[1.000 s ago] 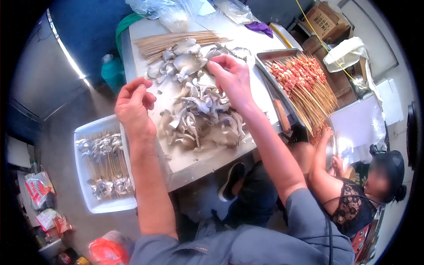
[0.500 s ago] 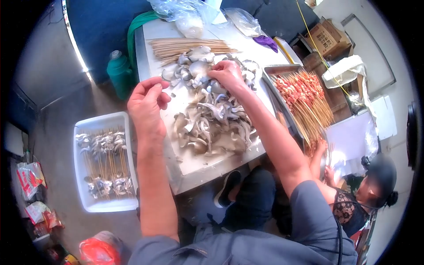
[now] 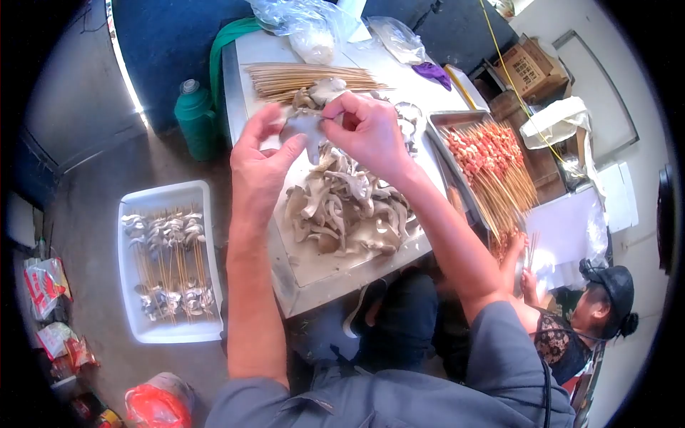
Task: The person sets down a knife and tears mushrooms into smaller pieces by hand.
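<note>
A grey oyster mushroom (image 3: 305, 130) is pinched at its edge by my right hand (image 3: 372, 135), above the white table. My left hand (image 3: 258, 160) is at the mushroom's left side, its thumb and slightly blurred fingers apart; whether it touches the mushroom I cannot tell. Below both hands lies a pile of torn oyster mushroom strips (image 3: 349, 210). Behind them, larger mushroom clusters (image 3: 328, 89) are partly hidden by my hands. Long bamboo skewers (image 3: 307, 77) lie bundled at the table's far side.
A white tub (image 3: 127, 285) of mushroom skewers stands at the left, a green flask (image 3: 194, 121) behind it. To the right, a metal tray (image 3: 457, 115) holds red meat skewers (image 3: 492, 157). Another person (image 3: 571, 332) sits at the lower right, hands near skewers. Plastic bags (image 3: 314, 36) lie at the back.
My right hand has lifted an oyster mushroom from the clusters and moved slightly left. My left hand has moved right, close to it.
</note>
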A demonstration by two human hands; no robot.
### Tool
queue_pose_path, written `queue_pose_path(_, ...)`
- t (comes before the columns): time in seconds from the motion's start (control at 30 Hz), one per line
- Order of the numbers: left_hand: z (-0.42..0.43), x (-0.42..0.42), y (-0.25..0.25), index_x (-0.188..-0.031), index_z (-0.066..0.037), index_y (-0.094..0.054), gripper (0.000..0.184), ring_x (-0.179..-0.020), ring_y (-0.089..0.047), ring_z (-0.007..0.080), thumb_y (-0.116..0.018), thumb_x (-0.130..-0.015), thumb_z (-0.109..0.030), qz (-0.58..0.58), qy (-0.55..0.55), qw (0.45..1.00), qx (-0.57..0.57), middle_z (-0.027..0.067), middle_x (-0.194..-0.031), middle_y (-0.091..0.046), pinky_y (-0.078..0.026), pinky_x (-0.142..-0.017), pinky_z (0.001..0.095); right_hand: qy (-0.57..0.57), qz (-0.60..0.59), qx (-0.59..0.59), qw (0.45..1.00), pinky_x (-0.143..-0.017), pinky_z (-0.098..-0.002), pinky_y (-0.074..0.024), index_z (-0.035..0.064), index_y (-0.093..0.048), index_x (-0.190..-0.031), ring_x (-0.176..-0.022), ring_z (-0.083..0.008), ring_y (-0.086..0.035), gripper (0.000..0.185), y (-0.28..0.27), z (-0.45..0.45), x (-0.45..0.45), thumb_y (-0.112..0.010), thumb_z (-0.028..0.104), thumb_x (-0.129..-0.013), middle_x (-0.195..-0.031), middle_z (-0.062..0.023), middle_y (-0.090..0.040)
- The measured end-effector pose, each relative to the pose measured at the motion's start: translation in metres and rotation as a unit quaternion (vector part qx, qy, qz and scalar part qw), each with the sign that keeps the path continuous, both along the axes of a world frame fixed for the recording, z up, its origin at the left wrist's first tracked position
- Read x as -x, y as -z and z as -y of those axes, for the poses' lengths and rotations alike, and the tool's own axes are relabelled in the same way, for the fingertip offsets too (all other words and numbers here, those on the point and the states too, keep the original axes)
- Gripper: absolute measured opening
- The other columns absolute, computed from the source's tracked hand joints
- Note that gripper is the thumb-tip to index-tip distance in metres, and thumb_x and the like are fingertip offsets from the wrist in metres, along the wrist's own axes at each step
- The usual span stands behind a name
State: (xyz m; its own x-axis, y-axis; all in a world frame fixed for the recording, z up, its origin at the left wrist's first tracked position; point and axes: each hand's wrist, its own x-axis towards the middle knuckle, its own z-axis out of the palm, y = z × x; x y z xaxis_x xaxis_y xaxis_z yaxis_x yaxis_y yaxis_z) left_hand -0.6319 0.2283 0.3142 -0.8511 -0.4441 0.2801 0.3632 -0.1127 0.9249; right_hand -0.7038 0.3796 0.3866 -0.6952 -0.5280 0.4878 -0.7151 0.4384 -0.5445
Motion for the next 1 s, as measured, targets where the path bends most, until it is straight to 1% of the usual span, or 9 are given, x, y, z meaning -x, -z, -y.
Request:
queue_pose_path(0.03,0.001,-0.002,-0.001,-0.13,0.0,-0.055,0.052,-0.081,-0.057,0.0095,-0.074,-0.083,-0.009,0.001,0.0,1.0,0.0,0.008,-0.113,-0.062,-0.049,-0.073,0.0231,0.0,0.001,0.0,1.0,-0.056,-0.0297,-0.0482,0.0021,-0.067,-0.082,-0.061,-0.0158,-0.062,0.008,-0.002,0.001,-0.005,-0.069,0.006,-0.075,-0.071,-0.0094,-0.064)
queue_pose_path(0.1,0.004,-0.006,-0.004,-0.12,-0.002,-0.061,0.035,-0.077,-0.057,0.0072,-0.07,-0.086,-0.005,-0.025,0.098,0.995,-0.022,0.0036,-0.096,-0.066,-0.047,-0.066,0.0208,-0.041,0.014,0.012,0.999,-0.056,-0.0277,-0.0481,0.0018,-0.068,-0.084,-0.062,-0.013,-0.062,0.01,-0.003,0.003,-0.01,-0.071,0.006,-0.076,-0.074,-0.0085,-0.066)
queue_pose_path(0.23,0.007,-0.004,0.002,-0.111,-0.003,-0.063,0.022,-0.071,-0.058,0.0063,-0.066,-0.089,-0.006,-0.026,0.093,0.993,-0.066,0.0005,-0.089,-0.067,-0.045,-0.06,0.0213,-0.048,0.104,0.053,0.992,-0.056,-0.0247,-0.0481,0.0021,-0.069,-0.09,-0.063,-0.0084,-0.061,0.012,0.0,0.004,-0.014,-0.073,0.008,-0.079,-0.076,-0.0045,-0.067)
queue_pose_path(0.3,0.009,-0.004,0.003,-0.107,-0.004,-0.063,0.015,-0.073,-0.058,0.0073,-0.064,-0.092,-0.007,-0.054,0.097,0.985,-0.129,0.0015,-0.089,-0.066,-0.046,-0.059,0.0226,-0.059,0.183,0.137,0.972,-0.056,-0.0215,-0.0475,0.0009,-0.069,-0.094,-0.065,-0.0044,-0.059,0.015,0.004,0.004,-0.015,-0.074,0.01,-0.083,-0.079,-0.0014,-0.068)
queue_pose_path(0.4,0.006,-0.007,-0.001,-0.107,-0.004,-0.062,0.015,-0.073,-0.058,0.008,-0.064,-0.092,-0.008,-0.041,0.114,0.986,-0.116,0.0019,-0.089,-0.066,-0.047,-0.059,0.0228,-0.049,0.257,0.114,0.958,-0.056,-0.02,-0.0471,-0.0006,-0.068,-0.095,-0.067,-0.0036,-0.058,0.016,0.003,0.001,-0.019,-0.074,0.01,-0.084,-0.078,-0.0006,-0.067)
queue_pose_path(0.53,0.0,-0.009,-0.004,-0.106,-0.003,-0.064,0.015,-0.072,-0.058,0.0085,-0.064,-0.092,-0.009,-0.033,0.109,0.986,-0.119,0.0022,-0.088,-0.066,-0.047,-0.059,0.023,-0.055,0.266,0.138,0.953,-0.055,-0.0192,-0.0465,-0.0009,-0.068,-0.093,-0.067,-0.003,-0.058,0.015,0.01,-0.002,-0.022,-0.074,0.01,-0.085,-0.076,-0.0006,-0.066)
queue_pose_path(0.73,-0.001,-0.01,-0.002,-0.102,-0.002,-0.067,0.013,-0.07,-0.06,0.0098,-0.065,-0.091,-0.01,-0.011,0.117,0.986,-0.114,0.0046,-0.088,-0.069,-0.047,-0.058,0.0234,-0.039,0.227,0.142,0.963,-0.049,-0.0198,-0.0444,-0.0008,-0.068,-0.091,-0.057,-0.0033,-0.056,0.011,0.012,0.001,-0.031,-0.072,0.008,-0.085,-0.069,-0.0004,-0.065)
queue_pose_path(0.8,-0.001,-0.01,-0.004,-0.101,-0.003,-0.067,0.013,-0.071,-0.062,0.0109,-0.066,-0.091,-0.012,0.004,0.1,0.979,-0.178,0.0066,-0.089,-0.07,-0.046,-0.057,0.023,-0.035,0.231,0.213,0.949,-0.047,-0.0203,-0.0441,-0.0018,-0.067,-0.089,-0.053,-0.0045,-0.056,0.008,0.012,0.001,-0.032,-0.07,0.005,-0.086,-0.066,-0.0017,-0.063)
queue_pose_path(1.0,0.003,-0.008,0.002,-0.101,-0.004,-0.067,0.013,-0.072,-0.064,0.0121,-0.065,-0.092,-0.014,0.021,0.011,0.987,-0.161,0.007,-0.087,-0.071,-0.045,-0.054,0.0227,0.012,0.243,0.312,0.919,-0.045,-0.0208,-0.0436,-0.0028,-0.064,-0.087,-0.052,-0.0062,-0.056,0.007,0.024,-0.013,-0.027,-0.068,0.003,-0.086,-0.066,-0.0029,-0.063)
